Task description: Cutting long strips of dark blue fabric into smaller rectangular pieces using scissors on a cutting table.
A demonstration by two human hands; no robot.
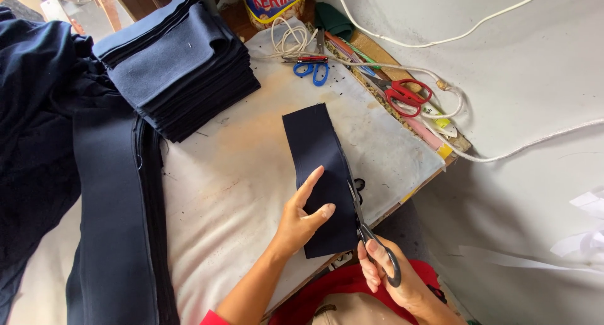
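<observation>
1. One round tin (272, 3), blue and red label, at the table's far edge.
2. Three scissors: blue-handled (313, 67), red-handled (406, 96), black pair (371, 240).
3. One stack of navy pieces (179, 64).
4. My left hand (302, 219) lies flat, fingers spread, on the navy strip (318, 168) at the near edge.
5. My right hand (393, 274) grips the black pair, blades along the strip's right edge.

- Matt dark navy cloth strip (318, 168), smooth.
- Black-handled scissors (371, 237), dull metal blades.
- Off-white table cover (239, 180), stained, faintly rough.
- Glossy red plastic scissor handles (406, 95).
</observation>
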